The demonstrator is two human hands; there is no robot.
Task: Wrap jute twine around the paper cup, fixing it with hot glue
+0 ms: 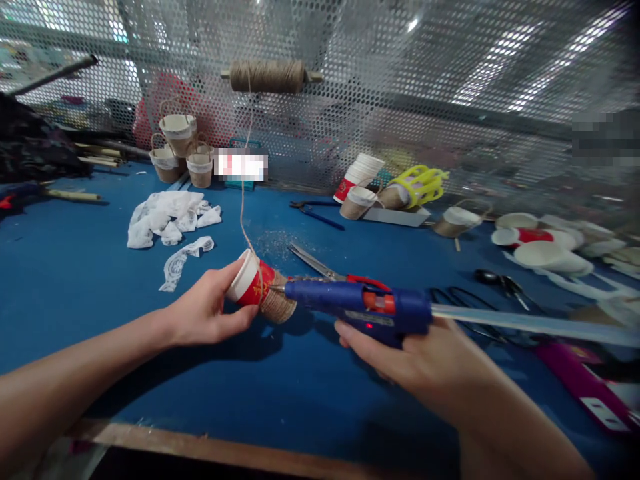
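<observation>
Above a blue tabletop, a dark-blue plastic glue gun, its side label too blurred to read, sits in the right hand's curled fingers. The left hand's fingers hold a tilted red-and-white paper cup with illegible gold marking, its lower part wound in brown twine at the gun's metal nozzle.

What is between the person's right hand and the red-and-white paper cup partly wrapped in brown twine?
In the head view, a blue plastic glue gun, held by the right hand, its metal nozzle pointing at the cup.
</observation>
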